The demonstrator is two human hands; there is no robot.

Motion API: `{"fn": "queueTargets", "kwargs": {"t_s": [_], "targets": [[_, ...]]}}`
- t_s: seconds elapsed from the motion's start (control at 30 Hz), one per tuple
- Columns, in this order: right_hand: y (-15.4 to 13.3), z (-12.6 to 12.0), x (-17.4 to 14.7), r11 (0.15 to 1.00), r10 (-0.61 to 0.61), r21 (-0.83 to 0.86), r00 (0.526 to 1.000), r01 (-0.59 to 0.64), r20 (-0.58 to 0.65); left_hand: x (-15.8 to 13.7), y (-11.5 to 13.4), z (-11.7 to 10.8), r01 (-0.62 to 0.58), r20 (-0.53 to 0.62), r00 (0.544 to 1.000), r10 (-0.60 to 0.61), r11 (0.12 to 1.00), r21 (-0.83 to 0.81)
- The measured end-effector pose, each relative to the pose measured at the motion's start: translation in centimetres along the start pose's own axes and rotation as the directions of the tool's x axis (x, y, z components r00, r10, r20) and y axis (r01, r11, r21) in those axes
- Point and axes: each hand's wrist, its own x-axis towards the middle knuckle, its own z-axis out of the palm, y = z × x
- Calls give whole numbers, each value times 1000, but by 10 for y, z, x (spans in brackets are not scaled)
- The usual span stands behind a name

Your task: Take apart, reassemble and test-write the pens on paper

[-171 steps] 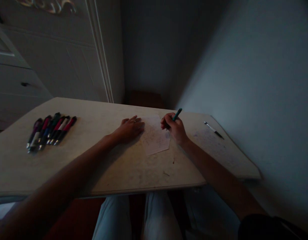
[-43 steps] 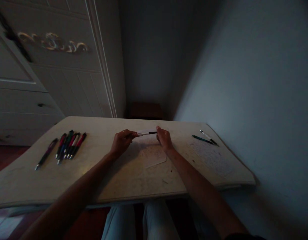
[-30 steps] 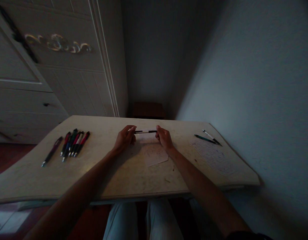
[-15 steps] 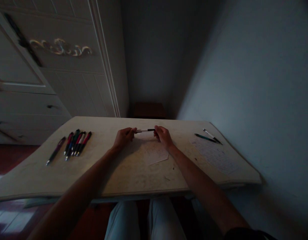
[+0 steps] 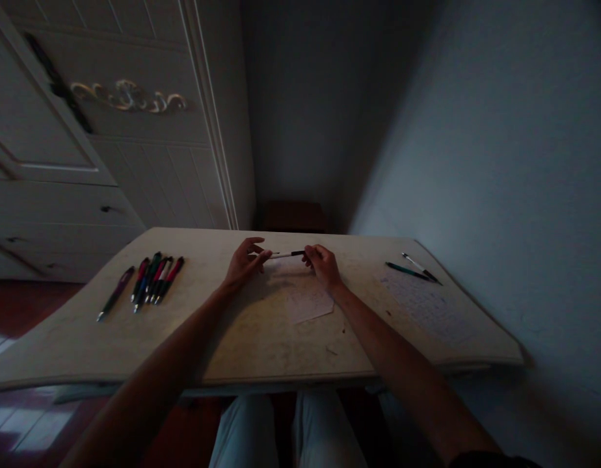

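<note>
A white pen with a black grip (image 5: pixel 287 255) is held level above the table between my two hands. My right hand (image 5: pixel 324 265) pinches its dark end between thumb and fingers. At the pale end, my left hand (image 5: pixel 244 263) has its thumb against the pen, with the index finger lifted away and the other fingers partly curled; how firmly it grips is hard to see. Under the pen lies a small sheet of paper with faint writing (image 5: pixel 310 304).
Several ballpoint pens (image 5: pixel 154 279) lie grouped on the table's left, with a purple pen (image 5: pixel 116 294) beside them. To the right, a teal pen (image 5: pixel 408 270) and a white-and-black pen (image 5: pixel 420 266) lie by a written sheet (image 5: pixel 430 309). A wall (image 5: pixel 525 195) borders the right side.
The left hand's fingers have loosened and spread, with the index finger now raised off the pen. The right hand keeps its pinch. The whole view has shifted slightly.
</note>
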Motion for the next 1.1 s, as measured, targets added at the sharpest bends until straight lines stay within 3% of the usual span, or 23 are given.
{"fn": "queueTargets", "kwargs": {"t_s": [0.2, 0.37, 0.53, 0.77, 0.93, 1.1], "targets": [[2, -1, 0, 1000, 8, -28, 998, -10, -60, -2, -2, 1, 44, 80, 995, -54, 991, 126], [3, -1, 2, 999, -31, 5, 999, 31, 7, -1, -1, -1, 39, -9, 999, -38, 977, 211], [5, 1, 3, 998, 9, 64, 1000, -10, 18, 1, 2, -4, 78, -95, 994, -55, 964, 254], [3, -5, 5, 998, -30, 57, 999, 29, 24, 2, 3, -6, 21, -102, 995, 9, 956, 292], [8, -19, 12, 973, -156, -176, 987, 147, -36, 6, -5, -11, -4, -130, 990, 47, 952, 308], [20, -26, 13, 828, -192, -496, 964, 261, 187, 9, -11, -13, 0, -131, 991, 37, 962, 274]]}}
